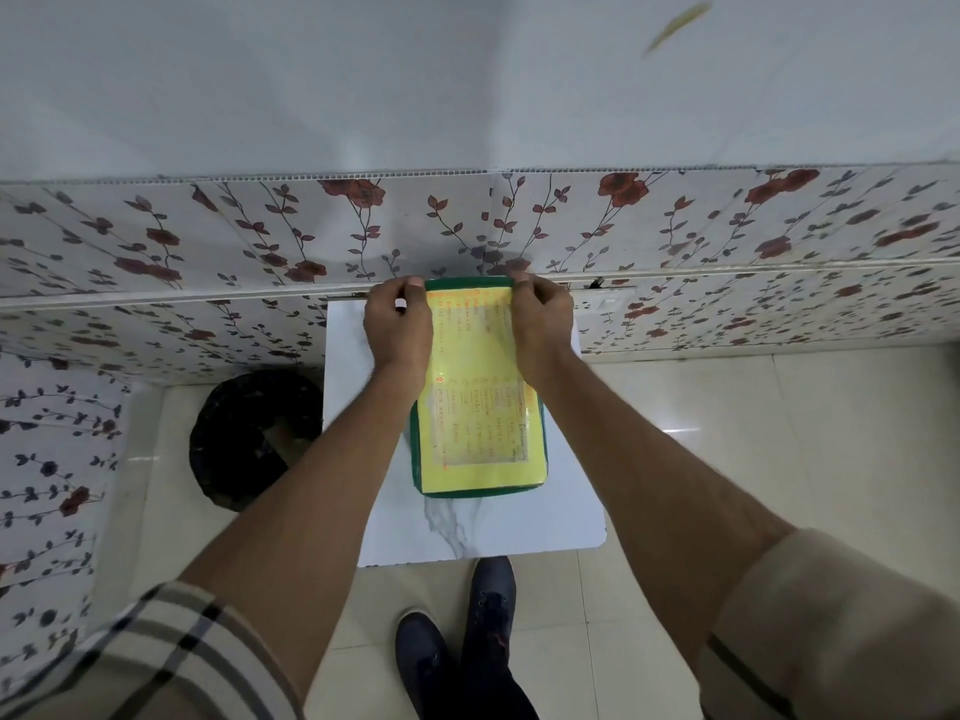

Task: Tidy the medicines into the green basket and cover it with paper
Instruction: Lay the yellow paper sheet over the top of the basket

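both hands pinch the far edge of the yellow paper [475,407]: the left hand [397,332] has thumb and fingers closed on the far left corner, and the right hand [540,324] is closed the same way on the far right corner. the forearms run down either side of the sheet, so the hands are all that touch it.

the paper lies flat over the top of the green basket [415,449], printed side up with orange writing on it. it hides nearly the whole opening; only a thin green rim shows along the near edge, the left side and the far end between the hands. no medicines are visible on the table or anywhere else, so they are probably already inside, though the sheet hides the contents.

the basket sits on a small white marble-look table [467,532], pushed up to a wall with a flower pattern [234,236]. a dark round bin [249,439] stands on the floor to the left, and dark shoes [467,641] show below the table.

this looks like the last step, covering the basket. the next move calls for settling the far edge square with the rim, checking that the sheet sits evenly all round, then letting go gently so it does not slide or lift.
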